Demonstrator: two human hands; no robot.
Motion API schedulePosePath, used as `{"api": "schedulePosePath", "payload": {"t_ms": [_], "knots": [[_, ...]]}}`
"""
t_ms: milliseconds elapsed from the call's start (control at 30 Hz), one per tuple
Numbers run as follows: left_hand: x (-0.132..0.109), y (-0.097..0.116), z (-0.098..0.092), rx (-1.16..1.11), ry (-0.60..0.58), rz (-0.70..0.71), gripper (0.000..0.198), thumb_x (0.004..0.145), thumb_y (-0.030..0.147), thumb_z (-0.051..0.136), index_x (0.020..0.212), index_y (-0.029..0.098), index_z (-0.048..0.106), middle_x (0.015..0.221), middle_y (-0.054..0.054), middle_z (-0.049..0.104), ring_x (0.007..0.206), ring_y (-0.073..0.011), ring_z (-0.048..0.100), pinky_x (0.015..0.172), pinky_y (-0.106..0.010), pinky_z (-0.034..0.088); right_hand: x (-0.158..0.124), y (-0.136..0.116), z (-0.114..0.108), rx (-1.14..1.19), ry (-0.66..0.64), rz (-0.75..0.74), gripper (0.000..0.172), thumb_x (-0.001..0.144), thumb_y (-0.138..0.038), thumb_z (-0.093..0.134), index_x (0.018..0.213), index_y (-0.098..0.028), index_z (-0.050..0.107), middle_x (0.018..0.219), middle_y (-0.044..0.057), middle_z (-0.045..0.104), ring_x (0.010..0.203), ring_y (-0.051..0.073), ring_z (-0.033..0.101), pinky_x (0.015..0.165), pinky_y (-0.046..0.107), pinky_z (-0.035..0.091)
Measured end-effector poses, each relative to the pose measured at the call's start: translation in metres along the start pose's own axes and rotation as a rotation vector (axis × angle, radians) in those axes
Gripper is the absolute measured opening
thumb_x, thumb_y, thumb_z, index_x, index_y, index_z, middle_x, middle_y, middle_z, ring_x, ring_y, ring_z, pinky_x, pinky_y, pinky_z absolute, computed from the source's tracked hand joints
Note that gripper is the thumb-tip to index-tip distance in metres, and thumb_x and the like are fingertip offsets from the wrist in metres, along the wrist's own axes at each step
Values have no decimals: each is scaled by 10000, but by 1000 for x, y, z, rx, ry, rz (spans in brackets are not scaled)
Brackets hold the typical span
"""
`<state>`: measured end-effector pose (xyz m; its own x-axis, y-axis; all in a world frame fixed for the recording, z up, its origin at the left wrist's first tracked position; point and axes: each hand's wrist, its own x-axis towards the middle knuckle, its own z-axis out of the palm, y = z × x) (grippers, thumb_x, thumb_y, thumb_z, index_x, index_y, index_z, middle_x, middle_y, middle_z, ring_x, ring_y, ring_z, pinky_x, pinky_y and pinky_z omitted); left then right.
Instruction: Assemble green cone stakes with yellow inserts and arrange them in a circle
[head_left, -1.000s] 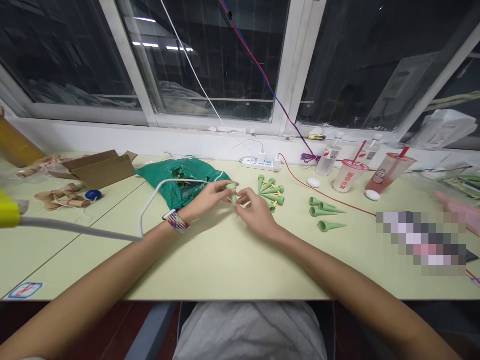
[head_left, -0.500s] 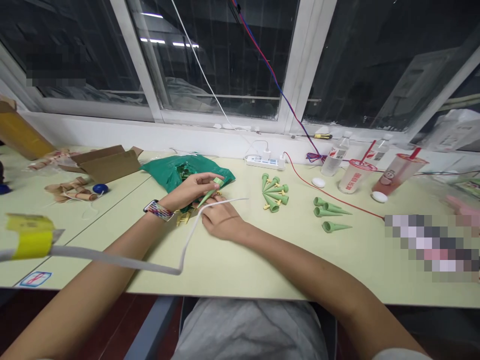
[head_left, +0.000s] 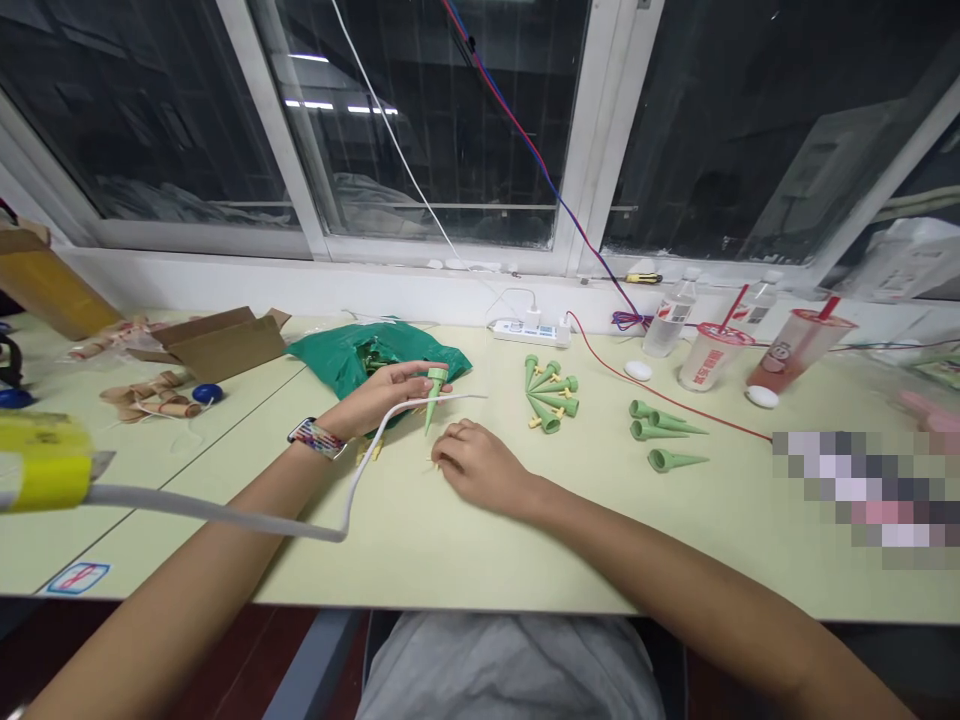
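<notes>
Table (head_left: pixel 465 540) — cable (head_left: pixel 352 490) across left hand (head_left: pixel 386 392), cone (head_left: pixel 433 385)

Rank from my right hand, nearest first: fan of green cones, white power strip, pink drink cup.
1. Fan of green cones, just right of the right hand.
2. White power strip, farther back behind them.
3. Pink drink cup, far right.

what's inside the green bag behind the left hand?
The green bag gapes at the top, showing a few darker green pieces, too small to identify. The plastic hides the rest, and the left hand, holding a green cone, covers its near edge.
</notes>
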<state>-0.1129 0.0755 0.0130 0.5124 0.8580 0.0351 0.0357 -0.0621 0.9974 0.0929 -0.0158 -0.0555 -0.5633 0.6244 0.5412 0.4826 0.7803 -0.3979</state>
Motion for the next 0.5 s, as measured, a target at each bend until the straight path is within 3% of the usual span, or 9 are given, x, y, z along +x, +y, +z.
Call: {"api": "schedulePosePath", "payload": {"t_ms": [167,333,500], "knots": [[-4,-3,17,39,-179,-11,575,831,357,836,1355,196,665,1192,-178,766,1186,-325,715,951,-379,603,-36,-7,-32,275,208,167,172,889,-86,555,940,-221,648,966,38,638,896,182,646,842,324,544],[-10,-9,46,62,-275,-1,472,863,330,807,1298,186,691,1230,-179,747,1158,-322,723,995,-433,589,-42,-2,-49,384,455,315,77,847,-170,630,871,-231,671,914,33,632,862,188,668,821,349,606],[-13,-10,66,-20,-353,-24,440,884,312,785,1297,212,670,1251,-159,733,1122,-288,738,982,-421,594,-36,-1,-53,407,494,345,32,821,-203,666,822,-232,681,913,36,622,846,182,665,747,323,635]]}}
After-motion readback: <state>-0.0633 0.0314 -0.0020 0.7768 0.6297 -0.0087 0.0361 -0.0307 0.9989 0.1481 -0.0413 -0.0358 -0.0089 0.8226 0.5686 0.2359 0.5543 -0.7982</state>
